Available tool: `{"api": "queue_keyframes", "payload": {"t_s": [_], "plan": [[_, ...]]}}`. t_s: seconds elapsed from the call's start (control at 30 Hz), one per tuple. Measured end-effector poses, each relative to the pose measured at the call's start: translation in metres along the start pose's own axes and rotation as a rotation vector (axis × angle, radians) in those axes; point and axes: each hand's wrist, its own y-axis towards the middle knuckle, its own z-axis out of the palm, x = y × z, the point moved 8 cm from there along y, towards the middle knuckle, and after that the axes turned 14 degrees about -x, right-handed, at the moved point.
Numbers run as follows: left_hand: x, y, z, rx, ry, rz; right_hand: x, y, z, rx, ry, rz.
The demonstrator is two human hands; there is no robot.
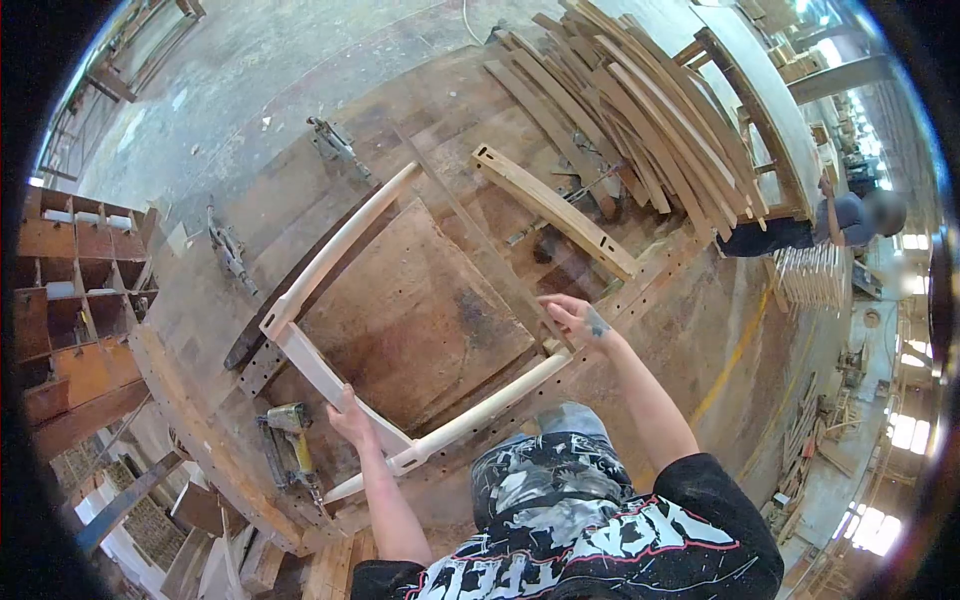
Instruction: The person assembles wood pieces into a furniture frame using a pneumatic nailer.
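A pale wooden chair-like frame lies on the worn brown workbench, with a curved post on its far side and another post along the near side. A flat wooden rail joins these posts at the left. My left hand is closed on this rail near its lower end. My right hand pinches the near end of a long thin wooden slat, which is slightly blurred and reaches across the frame's right side toward the far post's tip. Its exact contact with the posts cannot be made out.
A nail gun rests left of my left hand. Metal clamps are fixed farther back. A slotted wooden beam lies beyond the slat, beside a large stack of wooden strips. Another person stands at the far right.
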Motion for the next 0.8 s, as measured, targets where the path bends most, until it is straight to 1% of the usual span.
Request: {"api": "queue_keyframes", "payload": {"t_s": [0.07,0.1,0.2,0.3,0.37,0.5,0.6,0.7,0.8], "plan": [[-0.001,-0.002,0.001,0.007,-0.022,-0.019,-0.013,-0.015,-0.012,0.02,-0.057,0.089],[-0.003,-0.002,0.002,0.007,-0.002,-0.008,-0.011,-0.023,-0.016,-0.015,-0.042,0.07],[-0.009,-0.003,0.006,0.011,0.025,0.019,-0.028,-0.022,-0.033,0.013,0.088,0.059],[-0.01,-0.007,0.01,0.024,-0.003,0.024,-0.001,-0.039,-0.036,-0.03,0.218,0.136],[-0.013,-0.012,0.01,0.033,-0.011,0.015,0.013,-0.05,-0.042,-0.027,0.228,0.117],[-0.011,-0.016,0.013,0.046,-0.1,0.002,0.007,-0.05,-0.051,-0.033,0.319,0.108],[-0.023,-0.029,0.011,0.032,-0.101,0.029,0.013,-0.057,-0.062,-0.096,0.224,0.069],[-0.045,-0.045,0.005,0.028,-0.097,0.042,0.056,-0.057,-0.062,0.005,0.138,-0.06],[-0.053,-0.055,0.007,0.053,-0.167,0.037,0.108,-0.035,-0.051,-0.007,0.181,-0.184]]}}
